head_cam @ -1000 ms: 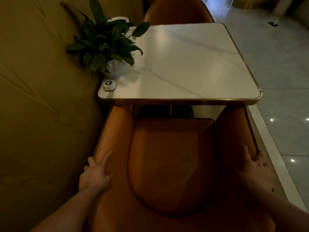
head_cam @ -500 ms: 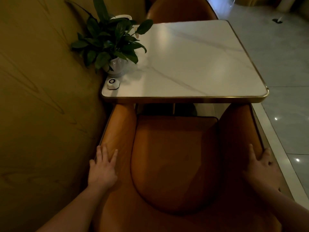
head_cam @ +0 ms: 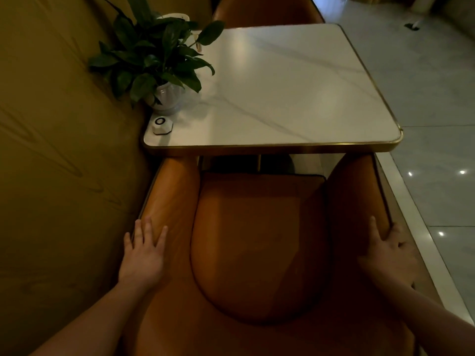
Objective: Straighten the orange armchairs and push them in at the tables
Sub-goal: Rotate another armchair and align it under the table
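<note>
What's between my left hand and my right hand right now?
The head view shows only the seat cushion of the orange armchair between the left hand and the right hand.

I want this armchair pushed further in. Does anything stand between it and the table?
Nothing visible blocks it. On the armchair, both armrest fronts already meet the table edge; beyond the seat front only a dark base shows.

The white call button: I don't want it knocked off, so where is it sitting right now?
In the head view, the white call button sits at the near left corner of the table, just in front of the potted plant.
</note>
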Motion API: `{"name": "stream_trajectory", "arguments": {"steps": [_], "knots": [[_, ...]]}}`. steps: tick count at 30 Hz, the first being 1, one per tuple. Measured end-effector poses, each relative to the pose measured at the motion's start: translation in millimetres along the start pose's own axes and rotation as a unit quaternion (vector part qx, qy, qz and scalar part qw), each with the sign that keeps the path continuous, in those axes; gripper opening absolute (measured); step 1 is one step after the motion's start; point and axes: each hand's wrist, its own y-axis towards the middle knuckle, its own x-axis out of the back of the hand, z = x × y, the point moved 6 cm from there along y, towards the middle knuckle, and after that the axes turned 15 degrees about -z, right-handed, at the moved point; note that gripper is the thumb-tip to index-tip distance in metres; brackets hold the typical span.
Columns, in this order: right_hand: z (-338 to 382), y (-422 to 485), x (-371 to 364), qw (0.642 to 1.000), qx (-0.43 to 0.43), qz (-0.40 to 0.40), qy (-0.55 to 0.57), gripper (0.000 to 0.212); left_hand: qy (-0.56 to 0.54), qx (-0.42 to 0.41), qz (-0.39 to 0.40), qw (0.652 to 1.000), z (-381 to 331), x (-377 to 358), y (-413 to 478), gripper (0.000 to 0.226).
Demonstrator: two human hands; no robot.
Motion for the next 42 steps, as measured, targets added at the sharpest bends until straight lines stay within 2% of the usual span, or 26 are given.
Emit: {"name": "stream_trajectory", "arguments": {"steps": [13,19,26,31,39,42], "knots": [[-2.5,7.4,-1.6,1.000,0.007,-0.003,-0.012,0.106,-0.042,-0.010,-0.029,0.999,-5.3,8.0,-5.6,0.071],[-2.5,7.2,-8.0,1.000,0.010,-0.010,-0.015,0.114,-0.036,-0.013,-0.040,0.998,-3.9,3.3,-4.6,0.071],[2.4,5.4,-15.9,0.999,0.027,-0.004,-0.021,0.108,-0.021,-0.006,-0.027,0.999,-5.6,3.4,-2.6,0.080],[2.4,4.4,-21.5,0.998,0.053,0.006,-0.034,0.114,-0.024,-0.006,-0.031,0.999,-5.4,4.8,-2.8,0.085],[6.9,9.2,-19.3,0.996,0.079,-0.014,-0.049,0.110,-0.042,-0.002,-0.039,0.998,-3.8,6.8,-6.0,0.075],[2.5,9.7,-19.9,0.997,0.062,-0.003,-0.042,0.105,-0.031,-0.003,-0.028,0.999,-4.5,5.3,-7.1,0.073]]}}
